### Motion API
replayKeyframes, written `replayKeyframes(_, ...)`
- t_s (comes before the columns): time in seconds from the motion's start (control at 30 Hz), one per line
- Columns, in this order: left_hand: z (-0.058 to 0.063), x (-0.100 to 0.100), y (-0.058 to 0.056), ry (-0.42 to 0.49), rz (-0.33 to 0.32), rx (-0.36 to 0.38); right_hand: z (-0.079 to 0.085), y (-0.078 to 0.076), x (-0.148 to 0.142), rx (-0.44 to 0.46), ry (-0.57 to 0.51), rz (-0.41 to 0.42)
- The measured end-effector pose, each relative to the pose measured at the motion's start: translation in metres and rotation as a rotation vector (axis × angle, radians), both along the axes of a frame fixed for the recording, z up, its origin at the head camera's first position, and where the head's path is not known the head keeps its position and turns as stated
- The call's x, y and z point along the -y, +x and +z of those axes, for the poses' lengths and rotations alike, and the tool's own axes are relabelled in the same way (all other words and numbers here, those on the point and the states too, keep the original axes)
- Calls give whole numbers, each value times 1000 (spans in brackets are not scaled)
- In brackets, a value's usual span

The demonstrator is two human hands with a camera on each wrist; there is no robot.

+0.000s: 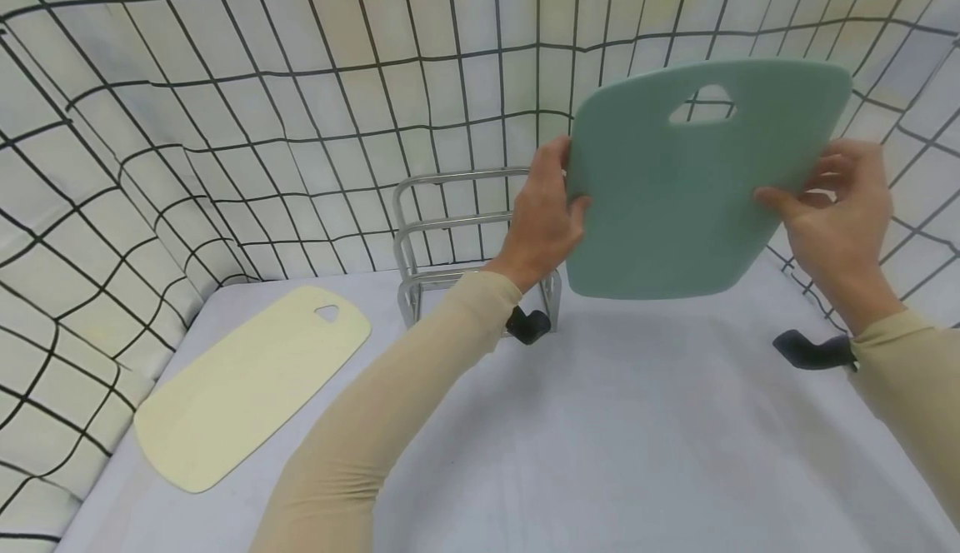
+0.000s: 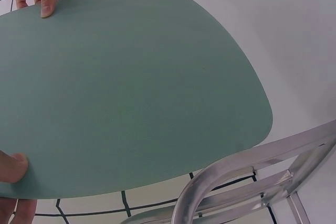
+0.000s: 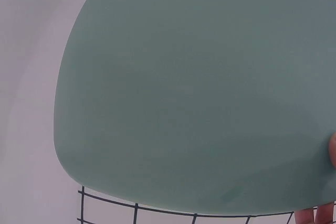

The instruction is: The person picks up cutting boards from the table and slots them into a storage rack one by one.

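A green cutting board [image 1: 682, 195] with a handle hole near its top edge is held up above the white surface. My left hand [image 1: 543, 211] grips its left edge, thumb on the near face and fingers behind. On the opposite edge my right hand [image 1: 843, 203] pinches the board in the same way. In the left wrist view the board [image 2: 131, 93] fills most of the picture, with both thumbs on its face. The right wrist view shows mostly the board [image 3: 184, 93], with only bits of fingers at its right side.
Behind my left forearm stands a metal wire rack [image 1: 408, 236]. A pale yellow cutting board [image 1: 247, 391] lies flat at the left. Cloth with a black grid [image 1: 337, 78] rises behind and along both sides. Dark camera mounts [image 1: 813, 351] stick out from my wrists.
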State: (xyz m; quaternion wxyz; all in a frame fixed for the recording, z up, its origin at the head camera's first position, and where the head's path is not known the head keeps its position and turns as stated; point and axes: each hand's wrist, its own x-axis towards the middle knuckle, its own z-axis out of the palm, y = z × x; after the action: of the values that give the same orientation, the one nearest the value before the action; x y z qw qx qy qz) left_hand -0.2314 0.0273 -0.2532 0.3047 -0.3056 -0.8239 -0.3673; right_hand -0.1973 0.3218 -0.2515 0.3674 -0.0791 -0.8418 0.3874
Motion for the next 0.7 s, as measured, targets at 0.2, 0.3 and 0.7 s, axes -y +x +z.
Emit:
replayKeyframes(0.2, 0, 1, -3, -5, 6, 3, -2, -3, -1, -14, -36, 41)
replayKeyframes(0.3, -1, 1, -5, -3, 7, 9, -3, -5, -3, -17, -61, 66)
replayKeyframes(0.7, -1, -1, -11, 8, 15, 21, -2, -10, -2, -13, -96, 80)
